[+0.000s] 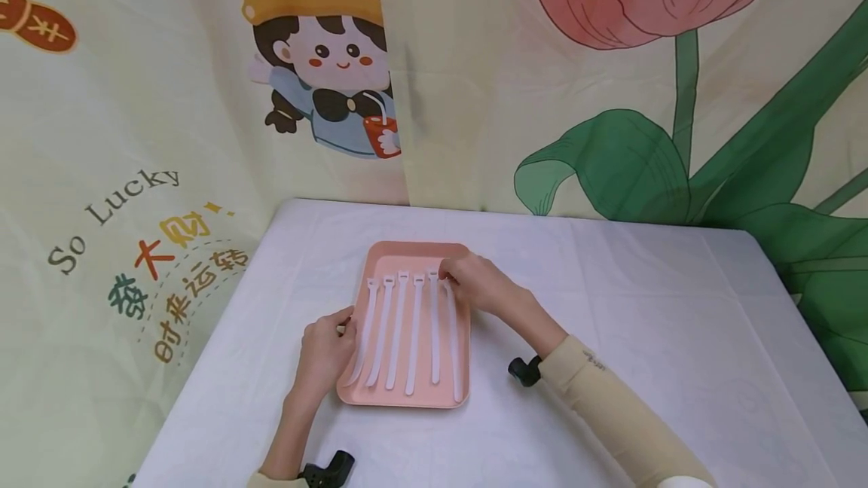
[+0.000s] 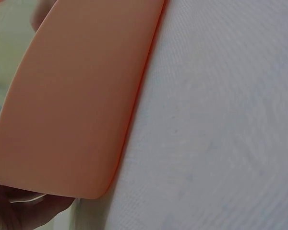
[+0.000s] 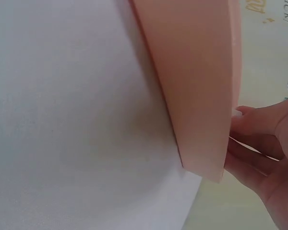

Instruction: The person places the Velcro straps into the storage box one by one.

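Observation:
A pink tray (image 1: 414, 401) holds a row of several white cable ties (image 1: 403, 330), lying lengthwise side by side with their heads toward the far end. My right hand (image 1: 478, 282) reaches over the tray's upper right side and pinches the head end of the rightmost cable tie (image 1: 453, 352). In the right wrist view, a white bit shows at my fingertips (image 3: 249, 117), just over the tray wall (image 3: 192, 86). My left hand (image 1: 327, 349) holds the tray's left edge, its fingers partly hidden behind the tray wall (image 2: 77, 105) in the left wrist view.
A white cloth (image 1: 610, 367) covers the table under the tray. Behind it hangs a printed backdrop (image 1: 461, 111) with a cartoon figure and a tulip. Black wrist cameras (image 1: 525, 372) sit at both wrists.

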### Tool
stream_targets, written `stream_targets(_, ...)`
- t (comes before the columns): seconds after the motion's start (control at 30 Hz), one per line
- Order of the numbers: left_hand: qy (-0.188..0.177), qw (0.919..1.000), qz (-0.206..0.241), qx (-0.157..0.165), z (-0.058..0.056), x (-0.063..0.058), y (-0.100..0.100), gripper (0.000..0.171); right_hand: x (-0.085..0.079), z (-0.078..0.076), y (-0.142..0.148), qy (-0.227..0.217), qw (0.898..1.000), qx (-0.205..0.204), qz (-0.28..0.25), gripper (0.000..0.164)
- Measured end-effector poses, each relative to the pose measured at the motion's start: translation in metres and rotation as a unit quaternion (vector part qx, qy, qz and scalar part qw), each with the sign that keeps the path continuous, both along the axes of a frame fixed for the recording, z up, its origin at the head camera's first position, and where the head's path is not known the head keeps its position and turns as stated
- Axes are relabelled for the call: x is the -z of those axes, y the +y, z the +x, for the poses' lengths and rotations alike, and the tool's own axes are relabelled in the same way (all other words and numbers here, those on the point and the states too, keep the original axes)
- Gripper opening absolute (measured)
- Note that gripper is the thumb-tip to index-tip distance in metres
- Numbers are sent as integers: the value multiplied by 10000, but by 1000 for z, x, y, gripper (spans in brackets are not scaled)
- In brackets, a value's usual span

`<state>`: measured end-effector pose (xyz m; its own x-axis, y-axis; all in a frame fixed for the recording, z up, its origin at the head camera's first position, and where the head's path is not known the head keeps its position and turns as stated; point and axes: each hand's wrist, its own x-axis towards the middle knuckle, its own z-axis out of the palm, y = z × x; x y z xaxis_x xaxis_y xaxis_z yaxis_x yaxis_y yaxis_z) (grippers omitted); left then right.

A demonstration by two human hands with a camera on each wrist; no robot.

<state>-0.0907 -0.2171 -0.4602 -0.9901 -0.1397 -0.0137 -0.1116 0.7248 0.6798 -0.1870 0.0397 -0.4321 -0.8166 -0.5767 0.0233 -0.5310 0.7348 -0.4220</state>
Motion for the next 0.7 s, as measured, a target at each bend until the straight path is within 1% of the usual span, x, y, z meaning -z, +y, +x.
stream_targets(0.07,-33,10000,11,-5,0,0,0,36,2,-1,-1,184,9992,-135,315,17)
stream_targets(0.17,-67,10000,34,-15,0,0,1,36,5,-2,-3,345,9971,-269,615,20)
stream_targets(0.23,-70,10000,55,-10,0,-1,1,36,6,-2,-4,485,9960,-342,666,20)
stream_targets(0.4,-62,10000,75,14,0,0,2,37,11,-5,-4,813,9935,-393,700,16)
stream_targets(0.53,-88,9999,47,82,-2,0,3,37,15,-7,-2,907,9917,-369,833,15)
stream_targets(0.7,-81,9994,-225,246,-6,-3,3,36,21,-11,3,926,9911,-469,839,14)
